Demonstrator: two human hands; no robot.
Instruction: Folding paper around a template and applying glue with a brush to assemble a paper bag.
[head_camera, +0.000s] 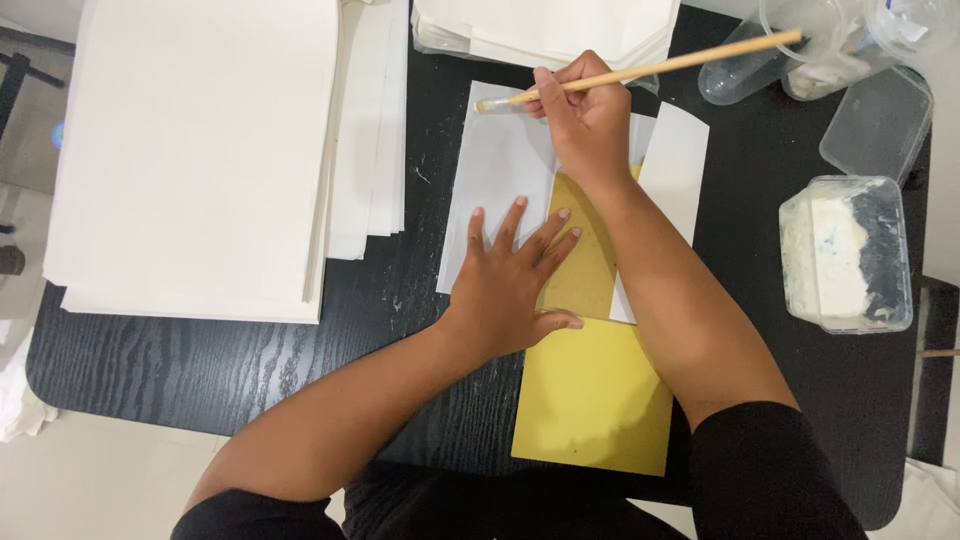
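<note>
My left hand (512, 280) lies flat with fingers spread on a white paper sheet (497, 170) and the edge of a yellow card strip (595, 395) that runs under it toward me. My right hand (585, 115) grips a long wooden-handled brush (660, 68), its bristle tip touching the top edge of the white sheet. A second white flap (675, 160) shows to the right of my right wrist. Part of the yellow strip is hidden under my right forearm.
A tall stack of white sheets (195, 150) fills the left of the black table (250, 350). More white paper (545, 30) lies at the back. At right stand a plastic tub of white paste (845, 255), an empty clear lid (875, 120) and clear containers (830, 35).
</note>
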